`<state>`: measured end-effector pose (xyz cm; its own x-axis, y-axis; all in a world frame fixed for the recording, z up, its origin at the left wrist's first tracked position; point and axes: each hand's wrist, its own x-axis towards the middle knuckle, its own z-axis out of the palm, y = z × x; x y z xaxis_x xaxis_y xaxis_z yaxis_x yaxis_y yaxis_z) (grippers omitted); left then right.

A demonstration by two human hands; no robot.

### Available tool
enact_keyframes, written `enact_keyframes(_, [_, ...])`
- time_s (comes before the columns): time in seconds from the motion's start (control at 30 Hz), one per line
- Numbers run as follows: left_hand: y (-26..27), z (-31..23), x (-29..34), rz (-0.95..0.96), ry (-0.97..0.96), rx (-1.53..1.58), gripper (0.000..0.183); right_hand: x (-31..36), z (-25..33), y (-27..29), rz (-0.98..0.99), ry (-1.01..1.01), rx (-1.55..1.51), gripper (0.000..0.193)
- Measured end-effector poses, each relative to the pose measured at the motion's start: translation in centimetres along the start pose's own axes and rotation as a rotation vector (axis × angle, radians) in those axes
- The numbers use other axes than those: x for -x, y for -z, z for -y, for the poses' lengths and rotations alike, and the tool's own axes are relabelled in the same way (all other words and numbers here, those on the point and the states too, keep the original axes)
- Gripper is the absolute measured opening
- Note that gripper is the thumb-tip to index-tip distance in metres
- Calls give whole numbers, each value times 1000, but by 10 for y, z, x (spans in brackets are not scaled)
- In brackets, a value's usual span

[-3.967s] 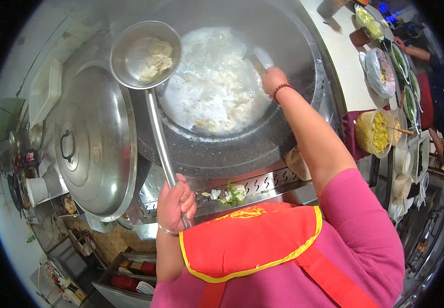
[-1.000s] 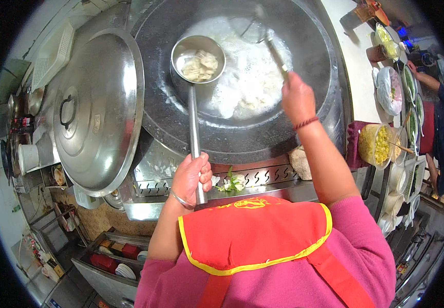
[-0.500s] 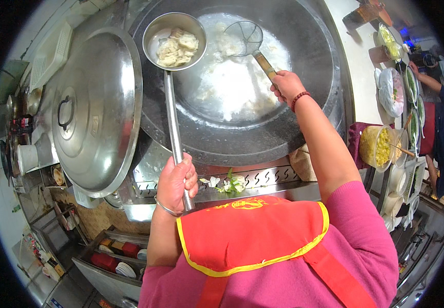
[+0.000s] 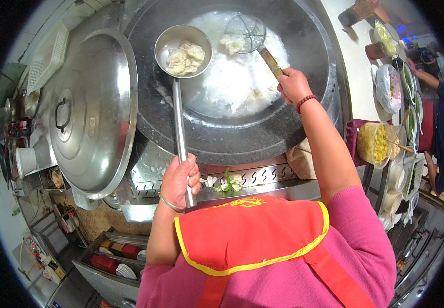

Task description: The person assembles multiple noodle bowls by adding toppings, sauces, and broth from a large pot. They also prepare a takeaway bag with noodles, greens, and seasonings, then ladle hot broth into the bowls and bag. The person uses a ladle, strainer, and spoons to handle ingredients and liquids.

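Observation:
My left hand (image 4: 181,179) is closed around the long metal handle of a ladle (image 4: 179,113). Its deep bowl hangs over the left side of a large wok and holds several pale dumplings (image 4: 186,58). In my right hand (image 4: 294,87) is the bamboo handle of a wire skimmer (image 4: 270,61), my fingers wrapped round it. The skimmer's round mesh is over the white, steaming liquid (image 4: 232,87) in the wok (image 4: 304,118), with a few pale dumplings (image 4: 233,44) at its left part. Steam and glare blur the liquid's surface.
A big metal lid (image 4: 93,113) leans left of the wok. Green and white vegetable scraps (image 4: 227,182) lie on the slotted drain strip in front. A tub of chopped yellow food (image 4: 376,143) and a bagged item (image 4: 389,87) stand at the right. Another person's arm (image 4: 427,78) shows at far right.
The ladle's bowl has shifted right and slightly nearer me, still holding dumplings. The skimmer has moved a little, and dumplings now show at its mesh.

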<state>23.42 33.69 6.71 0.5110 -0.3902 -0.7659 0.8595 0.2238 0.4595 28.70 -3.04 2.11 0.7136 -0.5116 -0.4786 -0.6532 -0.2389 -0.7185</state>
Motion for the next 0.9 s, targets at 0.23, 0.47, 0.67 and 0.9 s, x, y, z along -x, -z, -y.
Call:
enact_keyframes(0.23, [4, -3, 2, -4, -15, 12, 16, 5, 2, 24, 13, -94, 264, 18])
enact_keyframes(0.47, [5, -6, 2, -19, -31, 31, 14, 19, 10, 31, 171, -227, -81, 14])
enact_keyframes(0.67, [5, -5, 2, -54, -37, -3, 14, 55, 21, 28, 146, -92, -163, 16])
enact_keyframes(0.9, [-8, 4, -3, -10, 14, -16, 15, 79, 19, -24, -328, 601, 574, 21])
